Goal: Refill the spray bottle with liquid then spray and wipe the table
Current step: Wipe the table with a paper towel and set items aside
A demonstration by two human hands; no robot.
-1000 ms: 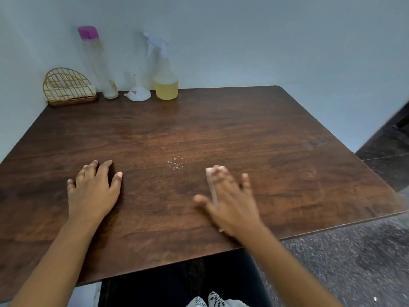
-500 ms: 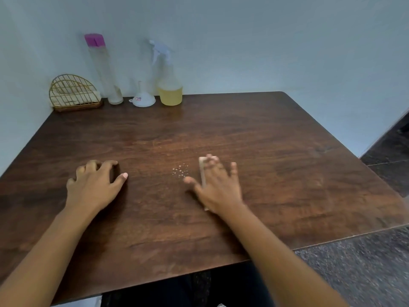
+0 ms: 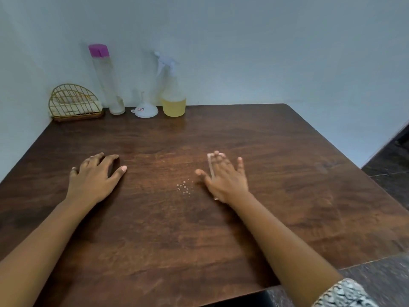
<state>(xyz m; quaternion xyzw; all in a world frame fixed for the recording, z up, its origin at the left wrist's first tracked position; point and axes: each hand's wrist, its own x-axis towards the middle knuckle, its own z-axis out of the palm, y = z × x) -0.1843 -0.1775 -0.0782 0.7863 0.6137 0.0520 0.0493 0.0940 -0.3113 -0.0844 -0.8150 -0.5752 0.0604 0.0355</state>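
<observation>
Head view has the right hand spread flat on a pale folded cloth, its grip wide, the fingers straight and pressing down rather than curling round it; only a thin edge of the cloth shows. The left hand lies on the counter with a loose, empty grip, well apart from the right. Beads of spray sit just left of the right hand, unwiped, so the likeliest slip is a stroke that passes beside them and leaves them there. Because the cloth is held by pressure alone, it could also bunch up or slide out from under the palm on a fast pass, and it looks small enough to smear the liquid rather than lift it. The spray bottle, partly filled with yellow liquid, stands at the back edge, far from any stroke. By count: two hands, one cloth under the palm, one spray bottle, one white funnel, one tall pink-capped bottle, one wire rack, and one cluster of roughly a dozen beads, too fine to count exactly.
</observation>
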